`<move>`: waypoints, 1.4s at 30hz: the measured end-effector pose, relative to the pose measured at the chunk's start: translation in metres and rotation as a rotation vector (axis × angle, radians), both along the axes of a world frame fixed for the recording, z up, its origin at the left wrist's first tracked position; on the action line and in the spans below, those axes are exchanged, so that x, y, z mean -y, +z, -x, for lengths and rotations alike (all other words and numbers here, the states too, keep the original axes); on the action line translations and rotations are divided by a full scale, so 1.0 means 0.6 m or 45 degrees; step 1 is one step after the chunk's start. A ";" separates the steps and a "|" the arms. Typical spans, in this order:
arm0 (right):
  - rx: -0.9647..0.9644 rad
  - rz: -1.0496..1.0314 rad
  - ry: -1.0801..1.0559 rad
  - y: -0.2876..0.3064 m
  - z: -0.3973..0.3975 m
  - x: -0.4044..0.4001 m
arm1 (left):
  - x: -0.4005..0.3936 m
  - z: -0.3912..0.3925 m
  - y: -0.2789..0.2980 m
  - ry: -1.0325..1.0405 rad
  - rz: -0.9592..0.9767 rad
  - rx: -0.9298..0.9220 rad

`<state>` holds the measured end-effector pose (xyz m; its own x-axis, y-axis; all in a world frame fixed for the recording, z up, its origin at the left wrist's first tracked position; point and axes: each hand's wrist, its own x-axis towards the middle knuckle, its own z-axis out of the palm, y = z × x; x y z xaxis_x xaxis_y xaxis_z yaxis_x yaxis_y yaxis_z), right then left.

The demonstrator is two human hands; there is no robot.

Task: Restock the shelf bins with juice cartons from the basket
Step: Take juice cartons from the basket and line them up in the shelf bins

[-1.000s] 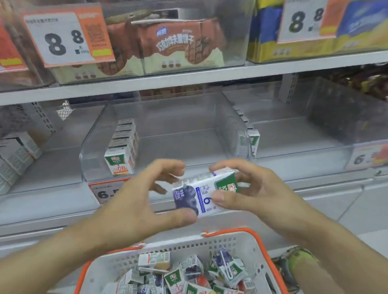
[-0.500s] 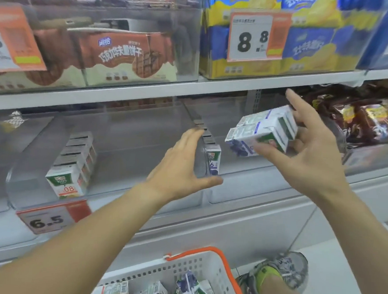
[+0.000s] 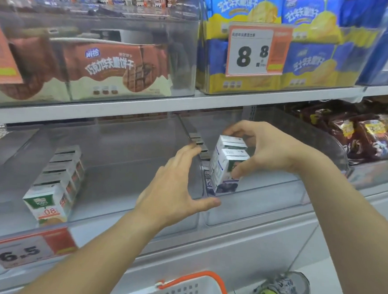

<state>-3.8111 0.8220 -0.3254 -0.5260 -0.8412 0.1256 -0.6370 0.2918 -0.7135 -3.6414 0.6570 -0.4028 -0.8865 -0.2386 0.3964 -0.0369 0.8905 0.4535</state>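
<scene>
My right hand (image 3: 263,148) grips two white-and-purple blueberry juice cartons (image 3: 227,167) held together, standing upright inside the right clear shelf bin (image 3: 264,203), beside a row of the same cartons along the bin's left wall. My left hand (image 3: 174,189) is open, fingers straight, in front of the divider between the two bins, touching no carton. In the left clear bin (image 3: 118,183) stands a row of green-and-orange juice cartons (image 3: 52,188). The rim of the white basket with an orange handle (image 3: 193,287) shows at the bottom.
The upper shelf holds chocolate biscuit boxes (image 3: 106,71) and blue-yellow boxes (image 3: 307,63) behind an 8.8 price tag (image 3: 251,52). A 6.5 price tag (image 3: 20,252) hangs on the lower rail. Dark snack bags (image 3: 359,134) fill the bin at right. A shoe (image 3: 279,293) is on the floor.
My right hand has carried the blueberry cartons down from mid-air into the right bin and turned them upright. My left hand has stayed near the divider. The view has shifted right and up.
</scene>
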 end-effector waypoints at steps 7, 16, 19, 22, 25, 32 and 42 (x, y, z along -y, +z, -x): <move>0.193 0.020 0.076 -0.004 0.004 -0.026 | -0.004 -0.001 0.003 -0.001 0.008 0.004; 0.263 -0.140 0.070 -0.040 -0.010 0.010 | -0.005 -0.001 0.004 -0.013 0.010 -0.008; 0.388 -0.166 0.069 -0.046 -0.008 0.018 | -0.005 -0.003 0.002 -0.016 0.007 -0.010; 0.483 -0.188 0.069 -0.045 -0.004 0.013 | -0.005 -0.004 0.001 -0.015 -0.001 -0.007; 0.480 -0.222 0.049 -0.047 -0.007 0.010 | -0.004 -0.004 0.001 -0.005 0.013 0.000; 0.296 -0.175 0.027 -0.060 0.004 0.004 | -0.006 -0.006 0.001 0.003 0.040 -0.011; -0.027 -0.376 -0.065 -0.044 0.009 -0.005 | -0.010 -0.010 0.004 0.017 0.042 0.003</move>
